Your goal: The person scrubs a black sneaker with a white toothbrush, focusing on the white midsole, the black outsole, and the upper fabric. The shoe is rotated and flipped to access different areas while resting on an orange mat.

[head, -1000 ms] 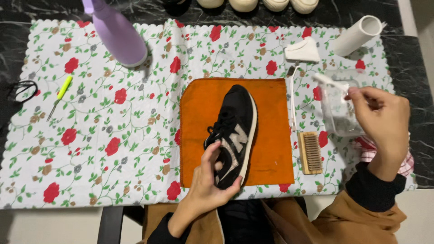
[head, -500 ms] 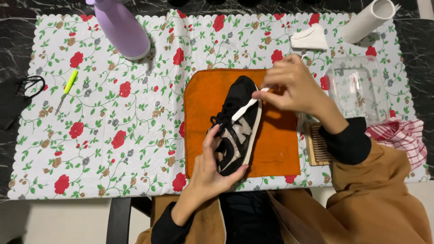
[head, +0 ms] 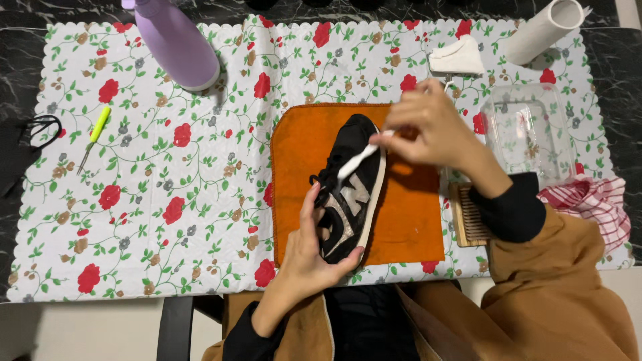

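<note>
- Surface: a dark marbled desk (head: 615, 60) covered by a white floral-print cloth with red flowers (head: 167, 200).
- An orange rectangular towel (head: 414, 214) lies near the desk's front edge, right of centre; the black sneaker with a white sole (head: 351, 194) rests on it.
- Left hand (head: 307, 257): fingers clamped on the sneaker's heel end.
- Right hand (head: 435, 130): fingers pinched together on a small white brush (head: 358, 160), whose tip touches the sneaker's upper.
- Rear-left corner: lilac plastic spray bottle (head: 177, 43).
- Right edge: clear plastic container (head: 528, 130).
</note>
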